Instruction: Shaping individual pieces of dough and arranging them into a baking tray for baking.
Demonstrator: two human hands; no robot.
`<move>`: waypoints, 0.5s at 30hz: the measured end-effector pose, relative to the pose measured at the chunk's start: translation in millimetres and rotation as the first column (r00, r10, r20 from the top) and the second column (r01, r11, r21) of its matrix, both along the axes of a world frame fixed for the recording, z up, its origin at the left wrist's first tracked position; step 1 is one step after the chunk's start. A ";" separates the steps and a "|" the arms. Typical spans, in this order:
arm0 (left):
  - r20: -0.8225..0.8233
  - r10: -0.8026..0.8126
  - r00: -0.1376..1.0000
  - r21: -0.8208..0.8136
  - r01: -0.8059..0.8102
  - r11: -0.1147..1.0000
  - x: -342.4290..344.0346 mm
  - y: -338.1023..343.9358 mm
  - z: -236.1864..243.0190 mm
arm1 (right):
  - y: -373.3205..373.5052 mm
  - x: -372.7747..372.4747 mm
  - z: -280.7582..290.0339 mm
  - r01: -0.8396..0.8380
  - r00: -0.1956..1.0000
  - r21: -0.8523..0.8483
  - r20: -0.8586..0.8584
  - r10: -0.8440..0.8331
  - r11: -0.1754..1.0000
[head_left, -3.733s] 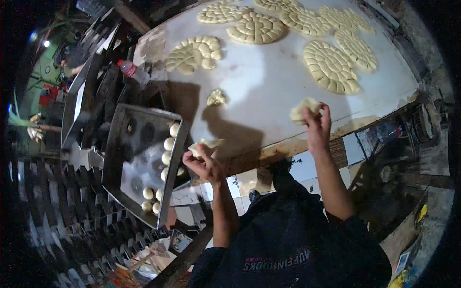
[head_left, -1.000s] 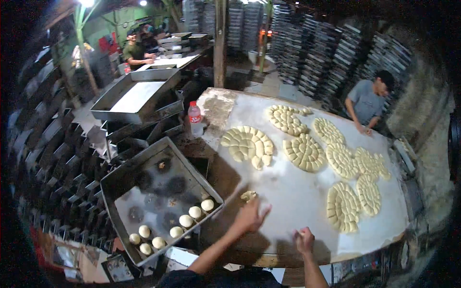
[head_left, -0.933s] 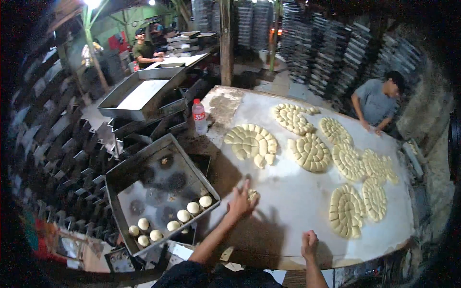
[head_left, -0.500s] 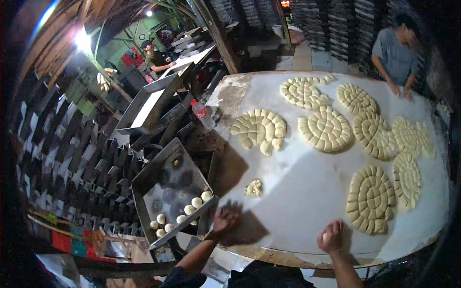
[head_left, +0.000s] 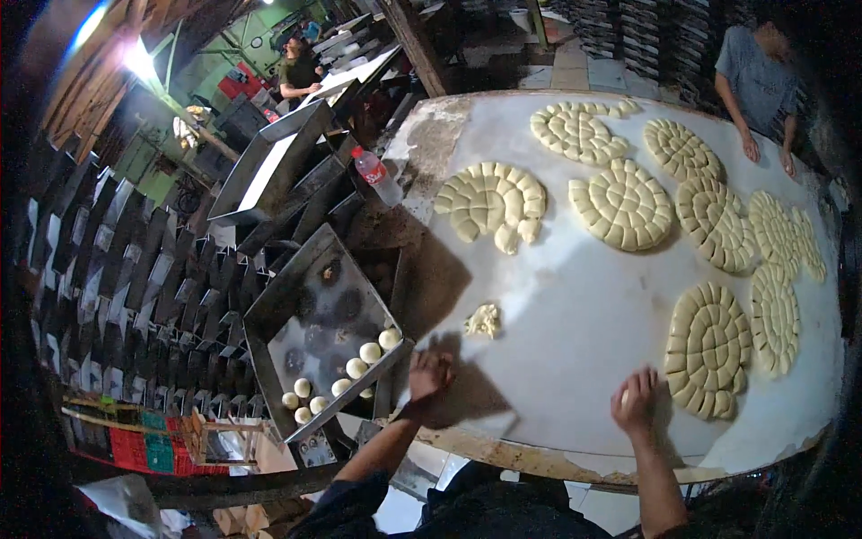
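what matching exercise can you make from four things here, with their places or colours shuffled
1. dough balls
2. bottle
3. crumpled dough lump
4. right hand

A. just left of the nearest scored dough round
B. inside the metal tray
C. ahead and to the right of the left hand
D. red-capped

Pairs: 1-B, 2-D, 3-C, 4-A

A broad pale-topped table [head_left: 566,359] carries a small ragged dough scrap [head_left: 483,321]. Beyond the scrap lies a scored dough slab [head_left: 490,199] with a gap in its near side. More scored dough rounds [head_left: 621,205] spread to the scrap's right, some touching, with a large oval piece [head_left: 709,350] well apart from it.
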State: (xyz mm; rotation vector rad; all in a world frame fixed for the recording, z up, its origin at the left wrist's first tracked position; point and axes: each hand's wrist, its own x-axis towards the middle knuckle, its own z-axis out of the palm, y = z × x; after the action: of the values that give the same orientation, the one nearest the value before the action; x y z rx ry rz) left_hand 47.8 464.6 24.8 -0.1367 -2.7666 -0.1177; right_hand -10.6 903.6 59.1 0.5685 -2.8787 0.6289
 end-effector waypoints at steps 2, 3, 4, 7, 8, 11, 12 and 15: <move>0.036 0.106 0.994 0.599 -0.106 0.794 -30.7 6.7 -36.6 | -31.9 -26.9 -33.1 0.010 0.972 -0.049 -0.233 -0.021 0.999; -0.014 0.027 1.000 0.579 -0.014 0.815 -43.5 25.4 -18.5 | -49.0 -32.5 -38.0 0.190 0.948 -0.099 -0.239 -0.209 0.977; -0.057 -0.050 0.997 0.561 0.073 0.825 -52.2 38.9 0.6 | -66.2 -32.2 -46.1 0.361 0.892 -0.140 -0.237 -0.385 0.922; -0.202 -0.186 0.962 0.640 0.274 0.718 -42.2 42.7 -54.1 | -119.4 -7.5 -28.4 0.342 0.933 -0.020 -0.115 -0.342 0.940; -0.151 -0.162 0.975 0.765 0.219 0.606 -16.5 56.5 -71.6 | -137.6 11.8 8.3 0.289 0.956 0.055 -0.058 -0.286 0.956; 0.184 -0.579 0.794 0.965 -0.035 0.259 82.3 17.5 -171.9 | -107.3 32.3 -13.8 0.190 0.981 -0.071 -0.023 -0.192 0.979; 0.174 -0.609 0.774 0.974 -0.046 0.220 81.4 22.6 -136.2 | -81.3 36.3 -18.0 0.247 0.969 -0.127 0.055 -0.242 0.961; 0.471 -0.597 0.649 0.839 -0.121 0.530 110.7 -44.1 21.6 | -27.7 46.1 -15.8 0.422 0.792 -0.058 0.508 -0.337 0.905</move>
State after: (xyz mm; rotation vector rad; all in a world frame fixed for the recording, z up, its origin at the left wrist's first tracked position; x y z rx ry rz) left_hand 158.5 420.4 46.4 -0.3187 -2.9953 -1.9558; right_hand 35.5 876.0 43.4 -0.2479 -3.1954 1.0576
